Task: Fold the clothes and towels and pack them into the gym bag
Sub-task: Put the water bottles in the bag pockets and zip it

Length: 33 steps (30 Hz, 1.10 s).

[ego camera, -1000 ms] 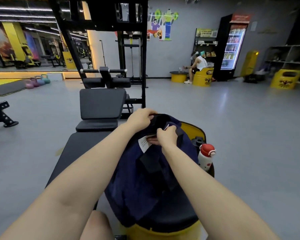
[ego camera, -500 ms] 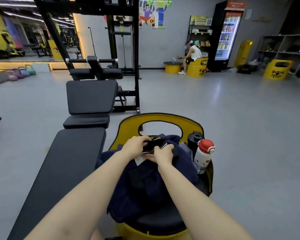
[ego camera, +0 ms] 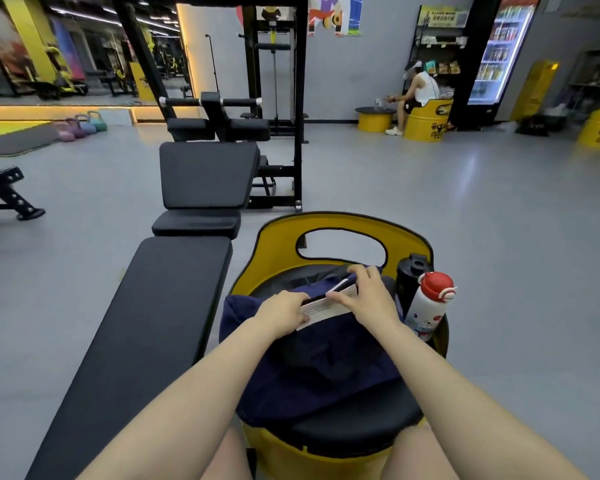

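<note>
A dark navy garment (ego camera: 329, 368) lies spread over the black seat of a yellow barrel stool (ego camera: 340, 226) in front of me. At its far end is a white label (ego camera: 321, 310) at the garment's top edge. My left hand (ego camera: 281, 311) pinches the left side of that edge beside the label. My right hand (ego camera: 368, 296) grips the right side, fingers curled over the dark fabric and thumb on the label. No gym bag is in view.
A red-capped white bottle (ego camera: 428, 304) and a black shaker bottle (ego camera: 409, 278) stand at the stool's right rim. A black workout bench (ego camera: 136, 334) runs along my left. A person sits on a yellow barrel (ego camera: 425, 121) far across the grey floor.
Both hands lowered the garment's top edge from in front of me down onto the stool. They have moved apart along that edge, and the white label now shows between them.
</note>
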Available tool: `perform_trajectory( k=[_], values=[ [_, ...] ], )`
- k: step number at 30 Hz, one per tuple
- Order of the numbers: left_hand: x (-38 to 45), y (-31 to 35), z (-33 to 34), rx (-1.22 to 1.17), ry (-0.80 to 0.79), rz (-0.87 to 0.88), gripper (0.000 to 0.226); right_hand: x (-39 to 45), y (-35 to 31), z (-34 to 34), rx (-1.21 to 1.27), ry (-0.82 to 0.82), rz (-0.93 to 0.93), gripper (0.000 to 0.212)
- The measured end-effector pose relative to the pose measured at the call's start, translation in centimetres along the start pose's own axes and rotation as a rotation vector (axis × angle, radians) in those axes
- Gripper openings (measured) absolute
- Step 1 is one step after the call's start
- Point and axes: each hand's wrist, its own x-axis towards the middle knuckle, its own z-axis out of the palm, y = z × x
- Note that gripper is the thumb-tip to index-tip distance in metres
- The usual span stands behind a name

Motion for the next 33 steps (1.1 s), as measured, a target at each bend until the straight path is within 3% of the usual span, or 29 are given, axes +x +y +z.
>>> perform_trajectory(
  k=[5,8,11,14,24,33],
  values=[
    [0.3,-1.2,0.2,0.016,0.006,-0.067,0.05,2.3,-0.3,-0.3,-0.485,-0.197,-0.494,0.06],
    [0.8,-1.9,0.5,0.038,0.013,-0.066,0.05,4.1,-1.2,0.6,-0.649,-0.352,-0.517,0.058],
    [1.1,-2.4,1.2,0.083,0.013,-0.038,0.041,4.8,-1.7,1.3,-0.777,-0.431,-0.5,0.036],
    [1.3,-2.6,1.9,0.132,0.077,-0.024,0.028,4.3,-1.9,1.4,-0.86,-0.368,-0.509,0.02],
    [1.3,-1.3,-2.7,0.152,0.352,0.055,0.025,3.7,-3.6,-1.3,-0.767,-0.13,-0.437,0.024],
    [3.2,0.0,-7.8,0.211,0.359,0.107,0.04,2.9,-6.5,-3.4,-0.762,0.001,-0.321,0.017]
  ],
)
